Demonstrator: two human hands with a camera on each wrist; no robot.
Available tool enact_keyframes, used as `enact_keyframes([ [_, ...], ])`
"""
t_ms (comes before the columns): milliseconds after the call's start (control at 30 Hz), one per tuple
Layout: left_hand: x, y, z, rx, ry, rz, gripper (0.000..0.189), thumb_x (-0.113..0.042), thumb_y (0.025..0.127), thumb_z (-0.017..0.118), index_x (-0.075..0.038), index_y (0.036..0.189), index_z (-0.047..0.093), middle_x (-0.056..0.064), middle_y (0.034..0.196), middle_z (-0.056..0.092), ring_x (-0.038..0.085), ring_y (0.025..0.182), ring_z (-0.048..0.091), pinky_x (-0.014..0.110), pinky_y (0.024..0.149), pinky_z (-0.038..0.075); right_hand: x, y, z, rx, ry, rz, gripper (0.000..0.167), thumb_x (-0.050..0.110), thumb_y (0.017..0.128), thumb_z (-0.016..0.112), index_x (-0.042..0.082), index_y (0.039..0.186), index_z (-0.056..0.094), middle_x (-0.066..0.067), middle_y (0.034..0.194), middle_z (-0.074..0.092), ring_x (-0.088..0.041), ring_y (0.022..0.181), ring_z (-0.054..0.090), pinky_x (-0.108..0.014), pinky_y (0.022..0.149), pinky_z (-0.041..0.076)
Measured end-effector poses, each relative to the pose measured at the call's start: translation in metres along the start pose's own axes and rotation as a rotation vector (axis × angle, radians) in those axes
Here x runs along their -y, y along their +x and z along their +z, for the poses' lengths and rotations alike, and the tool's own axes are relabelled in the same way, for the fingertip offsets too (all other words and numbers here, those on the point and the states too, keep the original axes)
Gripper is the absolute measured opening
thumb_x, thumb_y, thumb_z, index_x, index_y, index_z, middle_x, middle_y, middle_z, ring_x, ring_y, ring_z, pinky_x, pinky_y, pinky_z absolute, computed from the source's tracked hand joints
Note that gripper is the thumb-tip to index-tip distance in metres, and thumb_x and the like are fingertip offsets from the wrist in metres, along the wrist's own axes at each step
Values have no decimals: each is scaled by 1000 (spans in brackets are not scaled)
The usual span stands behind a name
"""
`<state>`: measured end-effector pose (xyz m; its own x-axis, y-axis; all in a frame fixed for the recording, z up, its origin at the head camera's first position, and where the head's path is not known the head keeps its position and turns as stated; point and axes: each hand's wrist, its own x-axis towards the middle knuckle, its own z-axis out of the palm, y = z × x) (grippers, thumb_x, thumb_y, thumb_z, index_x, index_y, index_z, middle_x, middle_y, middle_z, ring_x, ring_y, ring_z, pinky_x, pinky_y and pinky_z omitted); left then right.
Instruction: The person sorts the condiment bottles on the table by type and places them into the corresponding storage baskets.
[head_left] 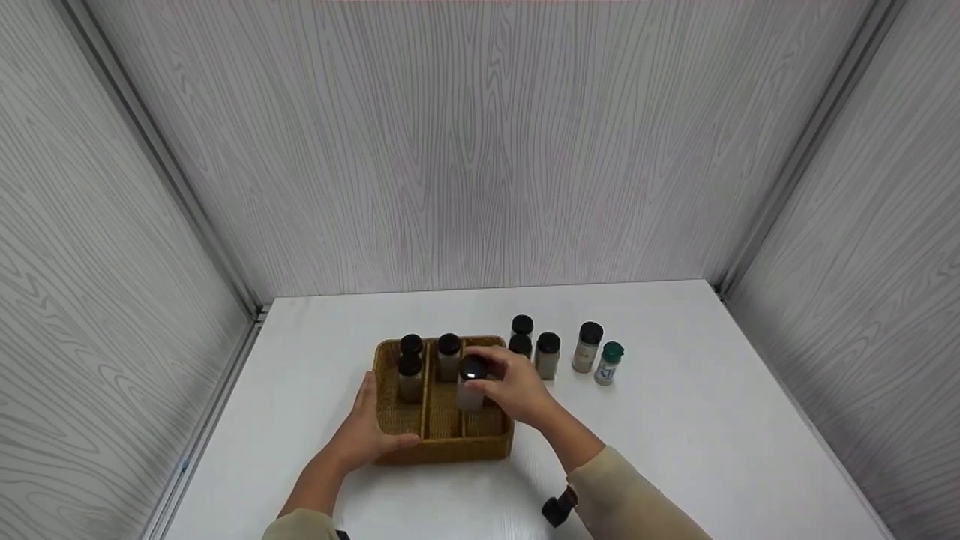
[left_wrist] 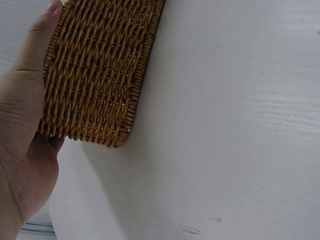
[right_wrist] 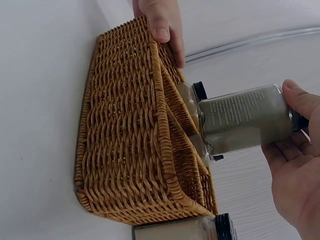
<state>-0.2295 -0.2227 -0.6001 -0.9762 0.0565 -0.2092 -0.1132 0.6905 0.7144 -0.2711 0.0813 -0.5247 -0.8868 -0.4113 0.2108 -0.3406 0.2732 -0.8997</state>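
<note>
My right hand [head_left: 517, 386] grips a square glass spice jar [right_wrist: 232, 120] by its black cap. The jar hangs upright over the middle compartment of a brown wicker basket [head_left: 450, 450], its lower end at about rim height in the right wrist view. My left hand [head_left: 360, 436] holds the basket's near left corner, thumb over the front rim and fingers along the left side. Two black-capped jars [head_left: 410, 386] stand in the left compartment. Another black-capped jar [head_left: 448, 364] is at the back of the middle one. My right hand partly covers the right compartment.
Right of the basket stand several black-capped jars [head_left: 547, 356], one [head_left: 587, 349] farther right. Beside that is a smaller green-capped bottle [head_left: 609, 365]. Grey wood-grain panels [head_left: 480, 150] enclose the white table [head_left: 675, 435] at the back and sides.
</note>
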Motion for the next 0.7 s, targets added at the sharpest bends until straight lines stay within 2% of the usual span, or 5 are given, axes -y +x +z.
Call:
enact_keyframes([
  [100, 0, -1, 0, -1, 0, -2, 157, -66, 75, 94, -13, 174, -16, 16, 184, -15, 52, 167, 15, 67, 131, 30, 0, 4, 5, -2, 2, -10, 50, 12, 95, 85, 10, 143, 71, -14, 145, 69, -33, 134, 68, -45, 107, 61],
  [300, -1, -2, -1, 0, -8, 8, 157, -64, 75, 94, -13, 174, -16, 17, 184, -15, 52, 167, 16, 68, 131, 30, -1, 11, 14, 17, 28, -13, 51, 12, 95, 84, 15, 144, 70, -14, 146, 68, -31, 133, 70, -32, 104, 62],
  [633, 1, -2, 0, 1, -13, 21, 154, -64, 77, 93, -12, 174, -15, 16, 184, -16, 52, 167, 16, 69, 130, 31, -6, 20, 29, -2, 24, 39, 52, 17, 96, 85, 19, 146, 69, -13, 151, 66, -31, 135, 69, -33, 101, 63],
  [700, 1, -2, 0, -2, -12, 23, 154, -64, 77, 93, -13, 174, -15, 15, 184, -16, 51, 167, 16, 68, 130, 32, -10, 21, 32, -6, 25, 47, 54, 18, 95, 85, 16, 146, 69, -13, 152, 65, -31, 136, 68, -36, 103, 63],
])
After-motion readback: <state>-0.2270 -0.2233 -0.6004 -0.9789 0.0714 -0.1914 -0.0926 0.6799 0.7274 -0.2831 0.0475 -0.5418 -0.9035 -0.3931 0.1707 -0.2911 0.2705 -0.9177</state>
